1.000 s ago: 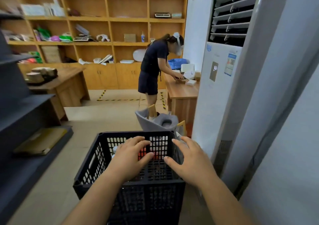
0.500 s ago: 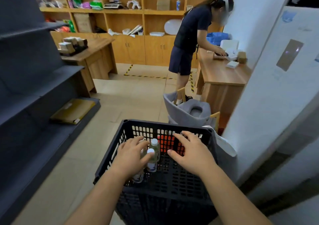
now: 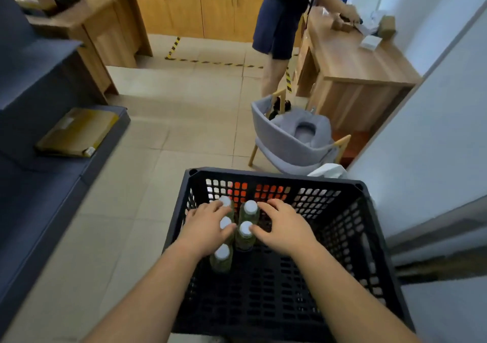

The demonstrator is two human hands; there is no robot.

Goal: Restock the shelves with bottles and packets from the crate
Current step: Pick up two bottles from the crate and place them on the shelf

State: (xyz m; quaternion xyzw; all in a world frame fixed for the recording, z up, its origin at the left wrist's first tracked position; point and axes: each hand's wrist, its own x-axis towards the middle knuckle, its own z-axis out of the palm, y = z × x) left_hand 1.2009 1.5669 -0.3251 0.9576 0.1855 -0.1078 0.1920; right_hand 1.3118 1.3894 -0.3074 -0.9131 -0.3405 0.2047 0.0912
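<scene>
A black perforated crate (image 3: 350, 242) stands right below me on the floor. Several clear bottles with white caps (image 3: 247, 233) stand upright in its left half. My left hand (image 3: 204, 228) rests over the left bottles, fingers spread across two caps. My right hand (image 3: 283, 224) reaches in from the right, thumb and fingertips touching the two middle bottles. Neither hand is closed around a bottle. Something red-orange (image 3: 241, 188) shows through the crate's far wall. The dark grey shelves (image 3: 44, 79) rise on my left.
A flat yellow-brown packet (image 3: 76, 132) lies on the lowest shelf. A grey chair (image 3: 290, 137) stands just beyond the crate, beside a wooden desk (image 3: 355, 63) where another person (image 3: 282, 18) stands. A white wall (image 3: 434, 132) runs along my right. Another wooden desk (image 3: 105, 24) is far left.
My view has tilted down and closer over the crate. Both hands have sunk deeper inside, onto the bottle caps; more bottles show now.
</scene>
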